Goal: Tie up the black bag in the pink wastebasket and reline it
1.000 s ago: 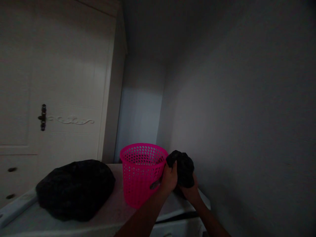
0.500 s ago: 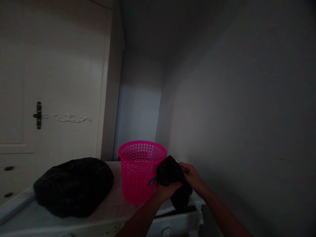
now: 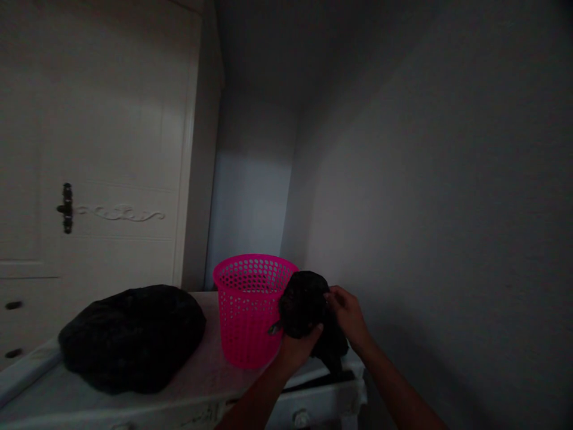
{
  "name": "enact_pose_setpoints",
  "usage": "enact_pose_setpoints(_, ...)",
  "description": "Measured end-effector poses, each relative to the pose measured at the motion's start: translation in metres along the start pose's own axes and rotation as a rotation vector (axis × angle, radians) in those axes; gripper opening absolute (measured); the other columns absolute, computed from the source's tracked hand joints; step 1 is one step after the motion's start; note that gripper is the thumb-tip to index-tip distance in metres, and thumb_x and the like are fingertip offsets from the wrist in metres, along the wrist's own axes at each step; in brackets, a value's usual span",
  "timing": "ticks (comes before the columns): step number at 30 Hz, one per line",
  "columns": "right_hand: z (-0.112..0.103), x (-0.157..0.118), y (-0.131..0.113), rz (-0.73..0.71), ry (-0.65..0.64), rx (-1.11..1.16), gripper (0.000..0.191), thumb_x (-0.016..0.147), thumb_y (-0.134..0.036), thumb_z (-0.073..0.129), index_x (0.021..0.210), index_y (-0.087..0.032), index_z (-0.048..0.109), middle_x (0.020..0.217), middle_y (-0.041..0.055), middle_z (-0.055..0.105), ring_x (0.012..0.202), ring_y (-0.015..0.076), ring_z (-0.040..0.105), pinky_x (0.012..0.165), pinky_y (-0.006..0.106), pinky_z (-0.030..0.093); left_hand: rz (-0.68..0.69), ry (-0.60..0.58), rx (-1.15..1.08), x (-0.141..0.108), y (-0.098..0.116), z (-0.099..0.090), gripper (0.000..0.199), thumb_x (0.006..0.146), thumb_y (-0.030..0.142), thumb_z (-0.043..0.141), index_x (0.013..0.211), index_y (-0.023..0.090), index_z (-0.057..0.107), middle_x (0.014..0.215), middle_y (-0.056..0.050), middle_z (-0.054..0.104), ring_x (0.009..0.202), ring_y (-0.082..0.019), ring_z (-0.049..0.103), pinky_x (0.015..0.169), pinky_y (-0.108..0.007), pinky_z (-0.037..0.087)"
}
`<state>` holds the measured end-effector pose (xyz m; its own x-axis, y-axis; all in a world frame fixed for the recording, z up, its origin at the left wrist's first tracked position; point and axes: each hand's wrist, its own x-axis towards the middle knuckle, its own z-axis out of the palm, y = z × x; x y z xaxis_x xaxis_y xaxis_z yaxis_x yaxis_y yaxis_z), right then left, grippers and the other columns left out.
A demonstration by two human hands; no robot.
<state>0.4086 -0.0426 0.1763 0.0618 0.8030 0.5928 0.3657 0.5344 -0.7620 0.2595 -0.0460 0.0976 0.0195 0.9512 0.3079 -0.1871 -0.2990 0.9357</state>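
Both my hands are closed on a crumpled black plastic bag [image 3: 304, 303], held up beside the right side of a pink perforated basket [image 3: 248, 334]. From below, my left hand [image 3: 299, 349] grips the bag with the thumb over its front. My right hand [image 3: 347, 313] pinches its right edge with the fingertips. Part of the bag hangs down toward a slightly open drawer [image 3: 329, 400]. A small shiny piece [image 3: 274, 327] sticks out by the left hand; its kind is unclear.
A large, full-looking black bag [image 3: 134, 340] lies left of the basket on the white dresser top [image 3: 197, 382]. Behind stands a white wardrobe [image 3: 120, 143] with a dark handle [image 3: 67, 208]. A grey wall [image 3: 425, 209] bounds the right side. The light is dim.
The upper part of the black plastic bag has risen and become rounder between my hands. My right hand has moved up slightly. The basket and the large bag stay put.
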Motion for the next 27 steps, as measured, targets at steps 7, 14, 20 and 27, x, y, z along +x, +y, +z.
enact_pose_setpoints(7, 0.005, -0.002, -0.016, 0.006, 0.087, 0.012, 0.036, 0.085, -0.056, 0.061, 0.090, -0.021, 0.070, 0.073, 0.0022, 0.069, 0.070, 0.0213, 0.063, 0.066, 0.031, 0.048, 0.084, -0.113, 0.110, 0.001, -0.020, -0.005, 0.064, 0.066, 0.043, 0.088, 0.122, 0.018, 0.071, 0.132, -0.015, 0.072, 0.130, -0.034, 0.062, 0.122, -0.051, 0.038)
enact_pose_setpoints(14, 0.004, 0.015, -0.009, 0.192, 0.265, 0.396, 0.037, 0.071, -0.054, 0.077, 0.087, -0.022, 0.066, 0.074, -0.0009, 0.067, 0.068, 0.0174, 0.063, 0.067, 0.030, 0.052, 0.084, -0.191, 0.023, 0.000, -0.038, -0.007, 0.085, 0.062, 0.033, 0.094, 0.139, 0.017, 0.062, 0.145, -0.019, 0.064, 0.139, -0.036, 0.056, 0.124, -0.053, 0.036)
enact_pose_setpoints(20, 0.003, 0.005, -0.018, 0.295, 0.063, 0.470, 0.051, 0.066, -0.057, 0.086, 0.101, -0.024, 0.070, 0.103, 0.0051, 0.074, 0.094, 0.0225, 0.070, 0.084, 0.036, 0.057, 0.075, -0.047, 0.064, -0.011, -0.016, -0.009, 0.081, 0.073, 0.043, 0.084, 0.144, 0.014, 0.057, 0.150, -0.019, 0.060, 0.146, -0.035, 0.049, 0.128, -0.053, 0.028)
enact_pose_setpoints(27, -0.004, -0.012, -0.002, 0.214, -0.121, 0.201, 0.050, 0.068, -0.059, 0.086, 0.094, -0.019, 0.071, 0.072, -0.0003, 0.067, 0.070, 0.0199, 0.063, 0.068, 0.033, 0.051, 0.128, -0.012, 0.061, -0.013, 0.001, -0.018, 0.057, 0.086, 0.060, 0.067, 0.125, 0.019, 0.070, 0.135, -0.013, 0.071, 0.144, -0.031, 0.050, 0.128, -0.045, 0.026)
